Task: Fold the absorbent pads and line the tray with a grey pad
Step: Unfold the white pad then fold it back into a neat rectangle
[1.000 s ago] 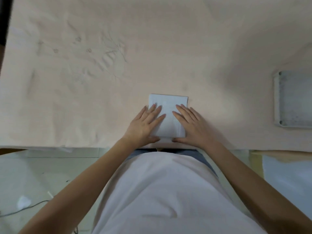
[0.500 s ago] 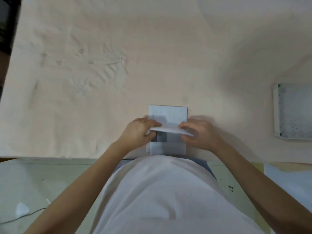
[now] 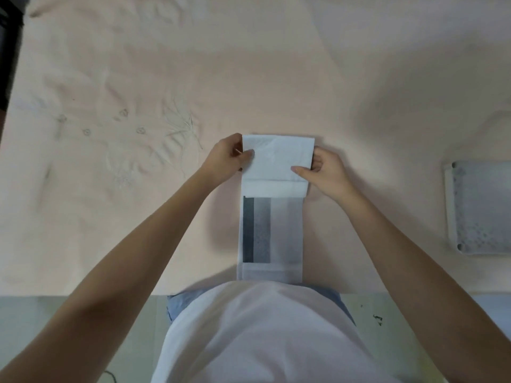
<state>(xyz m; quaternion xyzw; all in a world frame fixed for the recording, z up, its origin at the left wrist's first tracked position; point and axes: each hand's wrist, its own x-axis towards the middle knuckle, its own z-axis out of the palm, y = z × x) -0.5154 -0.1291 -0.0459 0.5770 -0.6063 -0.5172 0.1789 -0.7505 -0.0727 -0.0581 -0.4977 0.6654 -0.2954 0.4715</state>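
A white absorbent pad (image 3: 276, 161) lies lengthwise on the pink tablecloth in front of me. Its near half lies flat and shows a dark grey and light grey inner strip (image 3: 257, 230). Its far part is a white folded flap. My left hand (image 3: 226, 158) pinches the flap's left edge, thumb on top. My right hand (image 3: 323, 170) pinches the flap's right edge, thumb on top as well. The tray (image 3: 449, 205), white-rimmed with a grey pad (image 3: 484, 205) inside, sits at the right edge of the table, apart from both hands.
The pink tablecloth (image 3: 138, 189) covers the whole table, with faint embroidery and wrinkles at the left. The table's near edge runs just below the pad, against my body. A dark object (image 3: 7, 51) stands beyond the table's left edge.
Both hands went from lying flat on the folded pad to gripping its top layer, then carried that layer away from me. The pad has opened out lengthwise, baring the grey strip.
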